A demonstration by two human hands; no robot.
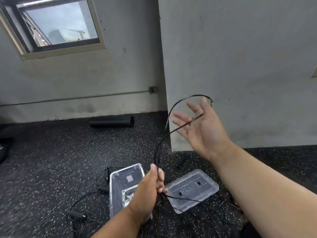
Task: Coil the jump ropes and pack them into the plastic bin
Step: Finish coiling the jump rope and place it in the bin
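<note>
One jump rope [160,145] is being coiled: it is gripped in the curled fingers of the left hand [151,186] above the plastic bin [113,191], and a loop of it is draped over the spread, raised right hand [200,124]. Nothing coiled can be seen in the bin, whose lid [192,189] lies just beside it. A second rope [103,179] is left loose on the floor [51,160], so the task is judged to be at an early stage.

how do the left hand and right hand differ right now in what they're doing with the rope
The left hand is curled tight round the jump rope, low over the plastic bin; the right hand is spread open, the rope lying across its palm. The left hand shows its back, the right hand shows its palm. The right hand is raised higher, before the wall. Both touch the same rope.
</note>
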